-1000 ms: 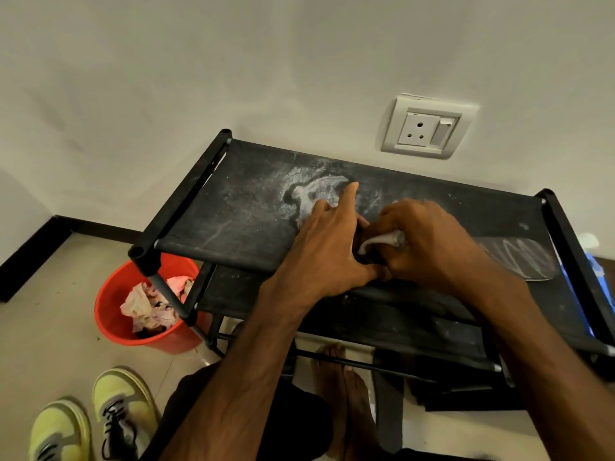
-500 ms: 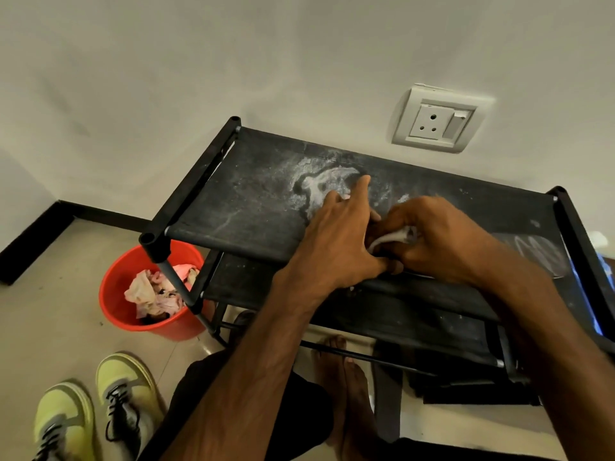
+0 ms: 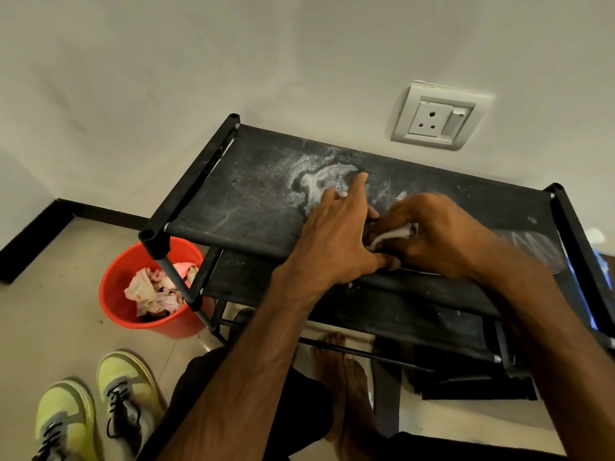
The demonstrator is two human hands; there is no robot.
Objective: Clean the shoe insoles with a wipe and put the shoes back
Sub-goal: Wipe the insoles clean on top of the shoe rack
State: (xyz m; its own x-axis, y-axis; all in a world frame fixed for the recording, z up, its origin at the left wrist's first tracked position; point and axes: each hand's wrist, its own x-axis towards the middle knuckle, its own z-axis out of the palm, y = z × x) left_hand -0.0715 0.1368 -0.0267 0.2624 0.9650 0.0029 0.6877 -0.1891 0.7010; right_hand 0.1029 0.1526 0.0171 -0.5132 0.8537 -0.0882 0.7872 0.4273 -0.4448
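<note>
The right hand (image 3: 432, 234) curls round a wipe (image 3: 396, 233) on the insole (image 3: 529, 251) atop the rack (image 3: 249, 201). The left hand (image 3: 336, 234), fingers straight, presses at its nine o'clock; shoes (image 3: 96, 410) stand at seven.

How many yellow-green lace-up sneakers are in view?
2 on the floor, bottom left: one yellow-green sneaker at the frame corner, another beside it. Others may be hidden.

No readable writing in view.
The white plastic wall socket plate (image 3: 432, 119), the yellow-green lace-up sneakers (image 3: 128, 387) and the red plastic bucket (image 3: 111, 297) carry no legible lettering, brand or number.
</note>
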